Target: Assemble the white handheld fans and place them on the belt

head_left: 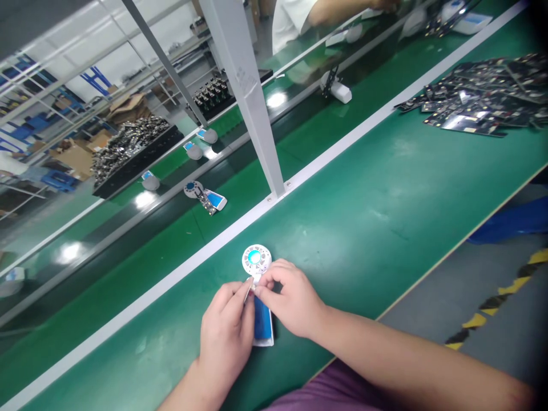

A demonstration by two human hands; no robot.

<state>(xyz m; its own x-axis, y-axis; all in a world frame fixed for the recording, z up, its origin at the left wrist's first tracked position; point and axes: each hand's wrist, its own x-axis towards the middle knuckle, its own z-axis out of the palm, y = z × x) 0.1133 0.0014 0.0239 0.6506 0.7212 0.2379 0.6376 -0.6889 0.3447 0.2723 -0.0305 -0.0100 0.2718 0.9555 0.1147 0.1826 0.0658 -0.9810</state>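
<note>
A white handheld device housing (257, 262) lies on the green bench, its round head pointing away from me and a blue panel (263, 322) on its handle. Over the neck of the housing, both my hands meet. My left hand (226, 325) is closed in a pinch on a thin flat part (248, 290), seen nearly edge-on. Right beside it, my right hand (291, 297) pinches at a small whitish piece (253, 287); the fingertips hide most of it, so its kind cannot be made out.
A pile of dark circuit boards (483, 97) lies at the bench's right end. Beyond a white rail, a green conveyor (240, 171) carries more housings, one with a circuit board (208, 200). A grey post (252, 108) rises ahead. A person's arm (338, 11) shows across the line.
</note>
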